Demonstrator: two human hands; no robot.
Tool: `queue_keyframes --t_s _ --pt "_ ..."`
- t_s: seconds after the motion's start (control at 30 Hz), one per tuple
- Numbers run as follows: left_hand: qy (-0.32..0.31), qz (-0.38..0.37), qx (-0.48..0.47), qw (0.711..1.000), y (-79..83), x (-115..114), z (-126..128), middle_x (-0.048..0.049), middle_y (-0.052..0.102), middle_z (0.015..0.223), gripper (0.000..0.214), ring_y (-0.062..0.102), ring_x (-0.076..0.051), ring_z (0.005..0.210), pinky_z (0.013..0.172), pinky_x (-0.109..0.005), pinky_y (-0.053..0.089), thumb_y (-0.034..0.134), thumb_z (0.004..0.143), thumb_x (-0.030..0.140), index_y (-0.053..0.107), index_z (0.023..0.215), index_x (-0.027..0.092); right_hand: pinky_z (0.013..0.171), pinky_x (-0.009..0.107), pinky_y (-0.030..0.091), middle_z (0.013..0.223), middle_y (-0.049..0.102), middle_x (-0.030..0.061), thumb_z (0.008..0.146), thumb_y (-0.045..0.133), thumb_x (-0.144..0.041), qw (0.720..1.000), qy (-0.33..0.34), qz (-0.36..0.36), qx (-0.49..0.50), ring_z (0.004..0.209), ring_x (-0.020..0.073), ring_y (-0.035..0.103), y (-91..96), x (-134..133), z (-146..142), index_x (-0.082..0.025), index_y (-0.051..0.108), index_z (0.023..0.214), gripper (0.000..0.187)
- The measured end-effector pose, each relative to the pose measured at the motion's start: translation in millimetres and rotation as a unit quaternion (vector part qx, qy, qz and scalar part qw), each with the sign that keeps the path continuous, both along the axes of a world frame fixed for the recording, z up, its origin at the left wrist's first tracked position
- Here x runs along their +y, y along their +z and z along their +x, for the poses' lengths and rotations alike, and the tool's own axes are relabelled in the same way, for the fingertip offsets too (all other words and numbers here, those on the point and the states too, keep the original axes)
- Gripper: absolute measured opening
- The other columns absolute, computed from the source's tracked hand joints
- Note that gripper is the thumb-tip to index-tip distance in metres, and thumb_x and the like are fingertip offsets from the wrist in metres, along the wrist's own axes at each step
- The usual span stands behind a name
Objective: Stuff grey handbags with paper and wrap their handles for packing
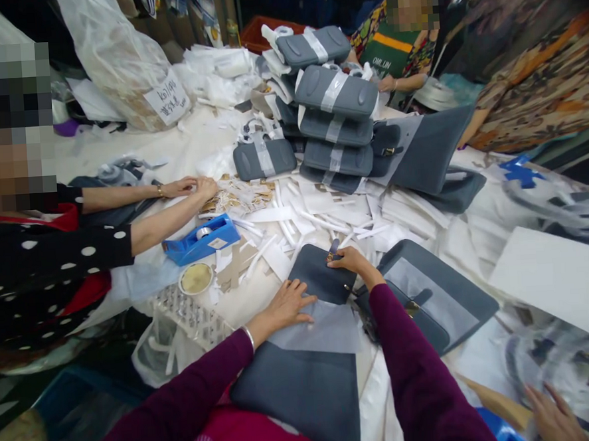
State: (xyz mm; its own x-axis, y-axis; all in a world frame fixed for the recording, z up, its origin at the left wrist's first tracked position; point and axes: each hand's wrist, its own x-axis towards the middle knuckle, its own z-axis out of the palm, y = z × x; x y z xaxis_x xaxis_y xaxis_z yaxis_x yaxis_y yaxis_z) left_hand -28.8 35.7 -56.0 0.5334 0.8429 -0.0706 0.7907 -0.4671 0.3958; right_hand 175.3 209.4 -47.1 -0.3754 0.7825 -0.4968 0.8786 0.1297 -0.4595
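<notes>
Grey handbag flap [318,275] under our right hand [354,262], curled at its edge, grip unclear; left hand [287,306] lies open on translucent sheet [314,329], which next move needs kept flat.

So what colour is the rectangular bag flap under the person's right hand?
The rectangular bag flap is dark slate grey, shown best in the head view.
</notes>
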Motion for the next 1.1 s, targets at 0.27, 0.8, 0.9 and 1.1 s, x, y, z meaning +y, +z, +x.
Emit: queue_keyframes --t_s 0.27,0.8,0.9,1.1 --pt "0.025 0.003 -0.012 1.000 -9.4 -7 -12 -0.0100 0.050 0.125 0.057 0.039 -0.032 0.117 0.097 -0.048 0.031 0.058 0.077 0.062 0.055 0.126 0.032 0.074 0.030 0.045 0.090 0.068 0.0025 0.077 0.060 -0.023 0.985 0.043 0.065 0.153 0.080 0.0192 0.062 44.1 -102 -5 -0.020 0.056 0.121 0.044" --pt "0.263 -0.162 -0.175 0.935 -25.7 -57 -28 -0.0145 0.028 0.145 0.094 0.031 -0.036 0.129 0.104 -0.054 0.033 0.081 0.052 0.053 0.046 0.134 0.022 0.082 0.033 0.042 0.107 0.058 0.0099 0.088 0.046 -0.023 0.960 0.208 0.185 0.036 0.098 0.0249 0.053 18.6 -223 -11 -0.022 0.051 0.126 0.038" --pt "0.251 -0.188 -0.179 0.933 -26.8 -59 -29 -0.0132 0.030 0.143 0.085 0.034 -0.036 0.128 0.103 -0.052 0.035 0.081 0.052 0.049 0.052 0.127 0.022 0.077 0.032 0.040 0.102 0.060 0.0100 0.093 0.041 -0.030 0.950 0.231 0.209 -0.009 0.094 0.0247 0.053 20.3 -227 -17 -0.021 0.055 0.117 0.029" --pt "0.236 -0.227 -0.159 0.931 -28.6 -61 -33 -0.0138 0.042 0.132 0.088 0.041 -0.036 0.121 0.100 -0.051 0.037 0.079 0.056 0.047 0.046 0.133 0.020 0.065 0.027 0.033 0.099 0.062 0.0065 0.098 0.031 -0.035 0.941 0.275 0.194 -0.029 0.087 0.0203 0.056 28.7 -212 -16 -0.024 0.057 0.107 0.030"
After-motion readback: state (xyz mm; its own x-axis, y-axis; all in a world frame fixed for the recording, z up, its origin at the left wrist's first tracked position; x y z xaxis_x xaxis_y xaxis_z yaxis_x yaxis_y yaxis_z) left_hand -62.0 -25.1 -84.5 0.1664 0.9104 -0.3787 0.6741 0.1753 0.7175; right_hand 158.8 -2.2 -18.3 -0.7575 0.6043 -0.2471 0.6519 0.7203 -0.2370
